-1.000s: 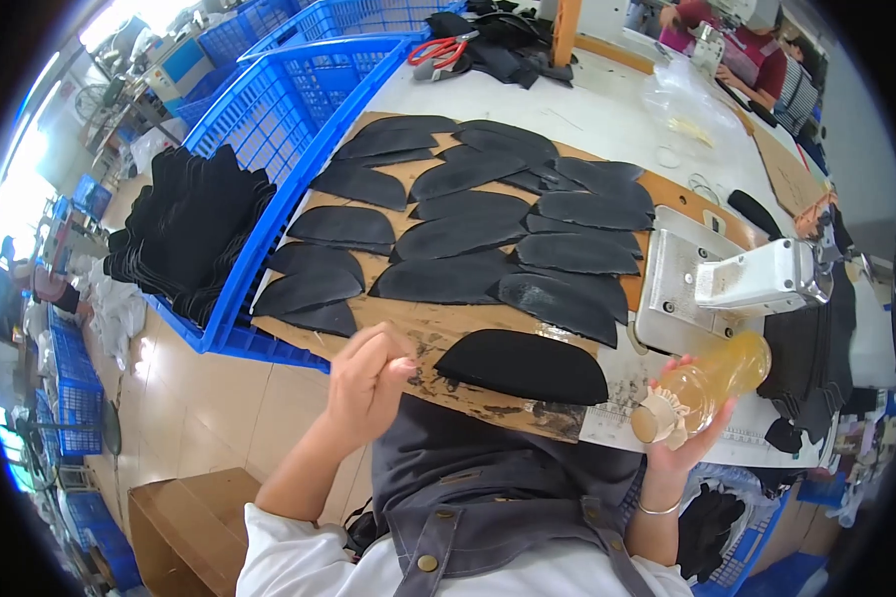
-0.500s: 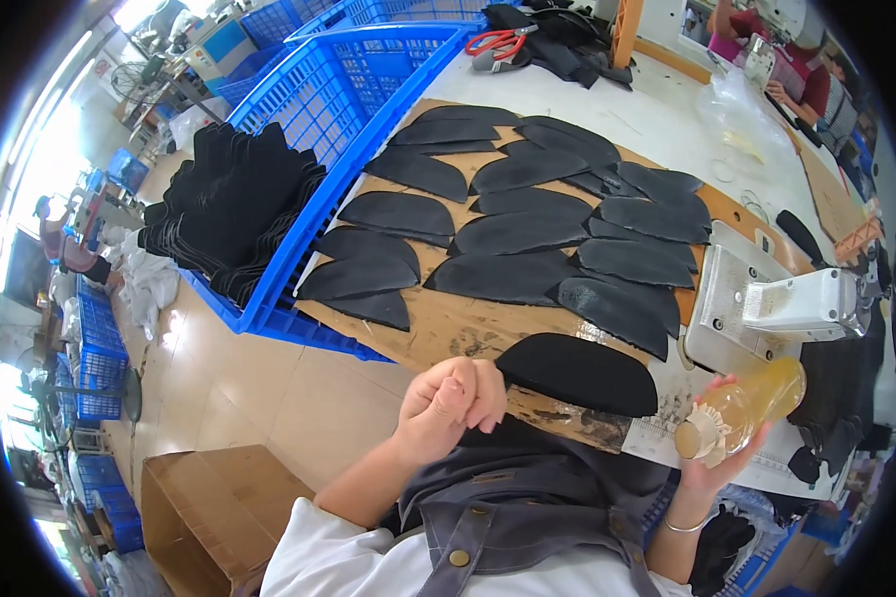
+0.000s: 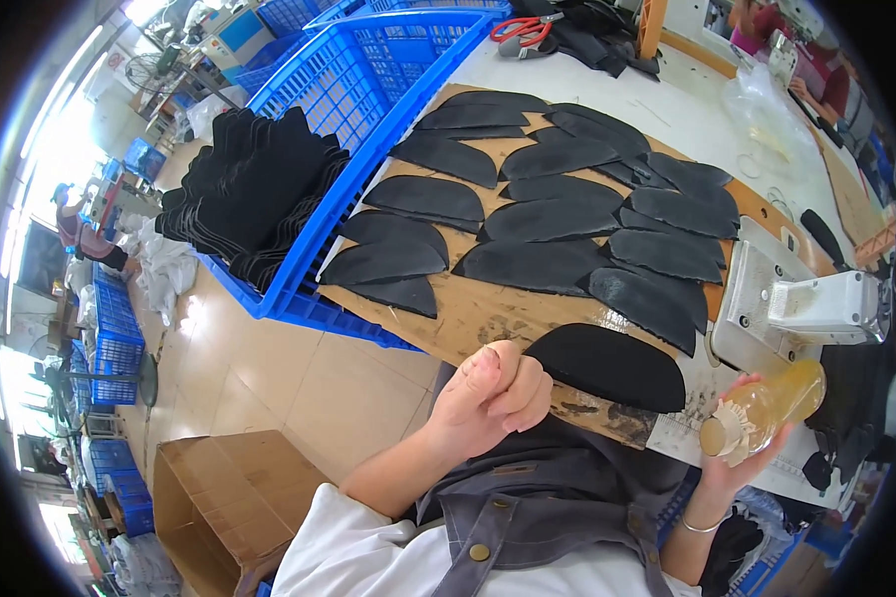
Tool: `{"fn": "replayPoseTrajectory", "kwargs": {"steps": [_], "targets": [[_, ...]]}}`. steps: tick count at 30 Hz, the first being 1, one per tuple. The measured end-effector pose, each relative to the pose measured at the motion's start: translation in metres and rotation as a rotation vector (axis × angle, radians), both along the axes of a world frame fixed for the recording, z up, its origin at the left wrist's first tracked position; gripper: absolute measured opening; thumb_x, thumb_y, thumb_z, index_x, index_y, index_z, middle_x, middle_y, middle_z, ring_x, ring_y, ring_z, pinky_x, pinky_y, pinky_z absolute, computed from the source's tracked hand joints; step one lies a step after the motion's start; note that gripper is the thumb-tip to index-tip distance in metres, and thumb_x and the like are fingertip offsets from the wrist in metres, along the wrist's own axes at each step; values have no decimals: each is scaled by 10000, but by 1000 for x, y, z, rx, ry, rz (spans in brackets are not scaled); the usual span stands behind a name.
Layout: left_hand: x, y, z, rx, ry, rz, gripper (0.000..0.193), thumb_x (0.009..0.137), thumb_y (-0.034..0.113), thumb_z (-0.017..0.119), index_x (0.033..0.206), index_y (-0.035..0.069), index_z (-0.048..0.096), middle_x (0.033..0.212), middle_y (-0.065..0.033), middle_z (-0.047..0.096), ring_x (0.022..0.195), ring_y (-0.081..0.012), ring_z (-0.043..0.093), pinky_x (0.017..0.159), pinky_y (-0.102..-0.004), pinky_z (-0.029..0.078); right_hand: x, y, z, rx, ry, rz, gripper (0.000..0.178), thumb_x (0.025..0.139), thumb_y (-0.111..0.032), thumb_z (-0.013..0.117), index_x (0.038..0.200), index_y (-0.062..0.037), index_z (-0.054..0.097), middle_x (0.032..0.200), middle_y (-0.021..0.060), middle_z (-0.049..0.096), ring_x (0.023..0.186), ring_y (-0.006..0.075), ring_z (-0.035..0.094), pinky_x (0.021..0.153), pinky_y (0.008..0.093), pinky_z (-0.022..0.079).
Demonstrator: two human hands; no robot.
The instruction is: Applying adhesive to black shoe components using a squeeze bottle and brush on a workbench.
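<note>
On my left, a blue crate (image 3: 304, 261) of stiff, latticed plastic holds a stack of black pieces (image 3: 254, 194), thin, matt and scallop-edged. Beside it, dark curved pieces (image 3: 558, 221) overlap in rows on a brown board (image 3: 448, 328); their smooth faces catch a dull sheen.

Of the two hands, the left hand (image 3: 496, 390) is curled into a loose fist, its thumb against the folded fingers; whether it pinches anything inside, I cannot tell. Just to its right, near the board's front edge, lies a black pad (image 3: 607, 368), half-moon shaped and fabric-like. It looks light and softly flexible, best lifted by its curved rim.

Farther right, above the edge of the white bench (image 3: 692, 129), the right hand (image 3: 742, 470) wraps round a clear bottle (image 3: 772, 403), capped end tilted toward the wearer. The yellowish contents should give it some weight, and the smooth wall may slip, so the broad middle seems the surest hold. A pale, frilled band rings its neck.
</note>
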State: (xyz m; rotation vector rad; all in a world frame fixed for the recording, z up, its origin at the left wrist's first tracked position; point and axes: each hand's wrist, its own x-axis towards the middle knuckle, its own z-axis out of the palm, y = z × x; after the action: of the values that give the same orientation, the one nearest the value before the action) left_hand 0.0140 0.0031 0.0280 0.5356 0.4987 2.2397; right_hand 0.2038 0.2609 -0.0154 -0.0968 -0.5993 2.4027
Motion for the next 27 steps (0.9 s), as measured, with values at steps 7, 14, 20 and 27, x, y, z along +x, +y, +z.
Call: {"fn": "replayPoseTrajectory", "kwargs": {"steps": [7, 14, 20, 27], "targets": [[4, 4, 2, 114, 44, -83, 398, 996, 351, 310, 669, 138, 384, 573, 39, 397, 487, -105, 404, 490, -245, 350, 1, -1, 3, 21, -11, -11, 664, 897, -484, 485, 1346, -25, 316, 1323, 145, 408, 1267, 303, 373, 995, 510, 370], [1, -4, 0, -40, 120, 147, 158, 914, 151, 539, 793, 55, 504, 611, -14, 483, 530, -128, 456, 475, -263, 368, 1, -3, 0, 32, -64, -74, 673, 885, -501, 496, 1337, -28, 336, 1304, 154, 415, 1244, 308, 392, 970, 501, 397], [-14, -22, -4, -88, 333, 341, 212, 915, 144, 546, 748, 13, 537, 572, -41, 503, 504, -135, 455, 455, -246, 361, -2, -6, 4, -16, -103, -111, 666, 875, -522, 500, 1340, -67, 354, 1314, 142, 421, 1233, 304, 405, 965, 499, 393], [-21, -29, -8, -240, 372, 407, 441, 970, 311, 430, 626, 41, 490, 568, -59, 511, 490, -141, 442, 455, -249, 371, -2, -4, 2, 68, 24, -31, 672, 872, -521, 506, 1362, -97, 327, 1327, 132, 410, 1254, 297, 380, 965, 510, 397]]}}
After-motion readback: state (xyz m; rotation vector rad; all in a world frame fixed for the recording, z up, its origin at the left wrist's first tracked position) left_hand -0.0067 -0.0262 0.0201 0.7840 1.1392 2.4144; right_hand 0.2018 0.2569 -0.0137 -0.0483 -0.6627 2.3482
